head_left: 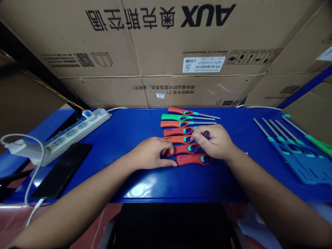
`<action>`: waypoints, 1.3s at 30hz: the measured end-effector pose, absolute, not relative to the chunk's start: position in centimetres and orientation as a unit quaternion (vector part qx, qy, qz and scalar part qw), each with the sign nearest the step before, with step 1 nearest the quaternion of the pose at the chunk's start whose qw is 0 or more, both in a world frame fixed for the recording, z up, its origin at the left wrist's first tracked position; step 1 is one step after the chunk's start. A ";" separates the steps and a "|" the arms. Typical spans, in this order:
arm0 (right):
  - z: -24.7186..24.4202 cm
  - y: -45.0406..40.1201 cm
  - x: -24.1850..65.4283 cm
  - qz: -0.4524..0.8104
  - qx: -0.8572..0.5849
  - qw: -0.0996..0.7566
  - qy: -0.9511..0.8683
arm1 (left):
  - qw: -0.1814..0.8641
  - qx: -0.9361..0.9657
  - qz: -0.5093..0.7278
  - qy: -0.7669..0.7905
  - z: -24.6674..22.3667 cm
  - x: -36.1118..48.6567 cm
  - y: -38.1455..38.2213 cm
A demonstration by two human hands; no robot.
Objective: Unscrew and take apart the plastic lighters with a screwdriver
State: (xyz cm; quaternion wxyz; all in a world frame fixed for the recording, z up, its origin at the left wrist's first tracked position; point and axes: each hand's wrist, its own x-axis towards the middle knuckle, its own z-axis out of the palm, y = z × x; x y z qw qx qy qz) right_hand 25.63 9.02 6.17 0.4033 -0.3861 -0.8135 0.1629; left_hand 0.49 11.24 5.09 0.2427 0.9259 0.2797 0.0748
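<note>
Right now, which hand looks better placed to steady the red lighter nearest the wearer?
Probably the left hand: it is right by that red lighter, at its handle end, while the right hand grips a dark purple object.

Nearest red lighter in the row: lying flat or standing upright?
Lying flat: the nearest red lighter has its handle stretched lengthwise along the blue table; its rod is mostly hidden near the right hand.

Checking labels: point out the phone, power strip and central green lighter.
Phone (62, 173), head view: middle of its dark screen.
Power strip (71, 132), head view: a socket on its face.
Central green lighter (169, 117), head view: its handle.
</note>
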 end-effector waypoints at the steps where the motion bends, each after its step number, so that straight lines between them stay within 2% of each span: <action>1: 6.1 8.9 25.4 0.168 -0.378 0.394 -0.820 | 0.248 0.924 0.070 0.284 4.9 0.5 11.2; 6: 5.5 8.0 24.2 0.153 -0.325 0.395 -0.845 | 0.203 0.924 0.042 0.322 4.1 1.3 10.2; 10: 5.4 7.6 23.4 0.143 -0.285 0.403 -0.858 | 0.211 0.909 0.052 0.355 4.0 1.6 9.6; 20: 5.6 7.3 22.1 0.105 -0.301 0.447 -0.835 | 0.226 0.902 0.068 0.362 2.9 2.4 9.0; 28: 5.7 7.0 21.8 0.139 -0.362 0.427 -0.817 | 0.204 0.904 0.068 0.369 3.2 2.5 8.8; 32: 7.4 6.1 21.3 0.046 -0.388 0.316 -0.865 | 0.219 0.903 0.069 0.363 3.4 2.5 8.6; 35: 9.7 5.5 20.4 -0.005 -0.490 0.151 -0.859 | 0.205 0.904 0.059 0.371 3.3 2.5 8.5; 39: 12.7 5.7 19.3 0.023 -0.452 -0.061 -0.890 | 0.208 0.909 0.068 0.355 3.0 2.4 8.4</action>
